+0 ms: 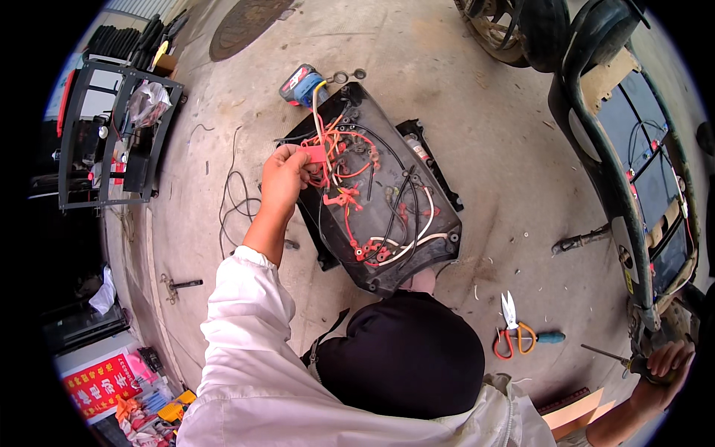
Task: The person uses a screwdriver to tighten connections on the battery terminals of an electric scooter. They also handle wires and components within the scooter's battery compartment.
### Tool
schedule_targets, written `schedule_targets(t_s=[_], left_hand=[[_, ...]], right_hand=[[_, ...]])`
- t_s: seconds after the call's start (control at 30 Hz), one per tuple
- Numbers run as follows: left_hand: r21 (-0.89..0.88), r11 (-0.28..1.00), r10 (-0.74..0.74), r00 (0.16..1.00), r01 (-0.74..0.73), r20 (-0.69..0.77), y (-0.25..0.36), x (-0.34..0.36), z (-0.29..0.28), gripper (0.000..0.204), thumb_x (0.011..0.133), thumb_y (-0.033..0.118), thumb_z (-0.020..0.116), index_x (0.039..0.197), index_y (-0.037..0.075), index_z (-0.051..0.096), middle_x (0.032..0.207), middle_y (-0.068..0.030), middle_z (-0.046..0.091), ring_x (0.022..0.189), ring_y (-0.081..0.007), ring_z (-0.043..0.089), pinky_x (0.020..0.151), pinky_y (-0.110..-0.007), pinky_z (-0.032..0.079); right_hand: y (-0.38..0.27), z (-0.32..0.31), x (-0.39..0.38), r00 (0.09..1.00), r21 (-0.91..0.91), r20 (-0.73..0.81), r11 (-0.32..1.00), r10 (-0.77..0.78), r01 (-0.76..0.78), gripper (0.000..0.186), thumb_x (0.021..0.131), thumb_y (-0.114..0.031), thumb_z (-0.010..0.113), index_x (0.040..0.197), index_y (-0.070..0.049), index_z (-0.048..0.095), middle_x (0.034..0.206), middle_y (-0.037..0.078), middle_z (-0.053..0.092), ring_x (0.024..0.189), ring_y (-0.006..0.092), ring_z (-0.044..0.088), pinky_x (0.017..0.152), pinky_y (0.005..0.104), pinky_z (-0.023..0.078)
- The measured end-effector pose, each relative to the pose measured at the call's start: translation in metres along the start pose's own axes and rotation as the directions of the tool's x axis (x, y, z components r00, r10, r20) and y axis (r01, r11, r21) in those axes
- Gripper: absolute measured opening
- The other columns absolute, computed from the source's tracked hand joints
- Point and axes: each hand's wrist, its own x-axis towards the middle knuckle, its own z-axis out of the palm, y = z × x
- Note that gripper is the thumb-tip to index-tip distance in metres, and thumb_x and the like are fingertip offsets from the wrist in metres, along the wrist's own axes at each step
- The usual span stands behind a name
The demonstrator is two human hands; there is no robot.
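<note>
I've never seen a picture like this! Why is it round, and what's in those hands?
There's no robot here, just a person's two bare hands. This one picture comes from a wide camera worn on their head, looking down, so straight edges bend near the rim.

The left hand pinches a small red piece above a flat black case with lots of red, black and white wires. I can't tell what the piece is. The right hand, way out at the picture's right edge, holds a screwdriver.

On the concrete ground lie scissors and, past the case, a power tool.
</note>
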Motion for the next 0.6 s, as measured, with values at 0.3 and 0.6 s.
schedule_targets(t_s=[0.3, 0.6], left_hand=[[-0.018, 0.997, -0.077, 0.982, 0.082, 0.170, 0.002, -0.001, -0.013, 0.009, 0.089, 0.015, 0.058, 0.091, 0.009, 0.064, 0.074, -0.0001, 0.066, 0.060, -0.0076, 0.054, 0.057, -0.023, 0.043], [0.407, 0.835, 0.133, 0.854, -0.369, 0.503, -0.014, -0.020, 0.026, 0.018, 0.091, 0.016, 0.060, 0.100, 0.003, 0.069, 0.097, -0.0080, 0.074, 0.078, -0.0188, 0.069, 0.067, -0.036, 0.057]], right_hand=[[0.002, 0.006, 0.002, 1.000, -0.017, -0.024, 1.000, -0.012, 0.012, 0.030, 0.111, -0.028, 0.035, 0.085, -0.013, 0.035, 0.071, -0.001, 0.033, 0.059, 0.0089, 0.029, 0.058, 0.0252, 0.028], [0.013, 0.007, 0.003, 0.980, -0.021, -0.199, 1.000, -0.016, 0.012, 0.031, 0.111, -0.028, 0.034, 0.084, -0.013, 0.034, 0.070, -0.001, 0.032, 0.059, 0.0091, 0.028, 0.058, 0.0249, 0.029]])
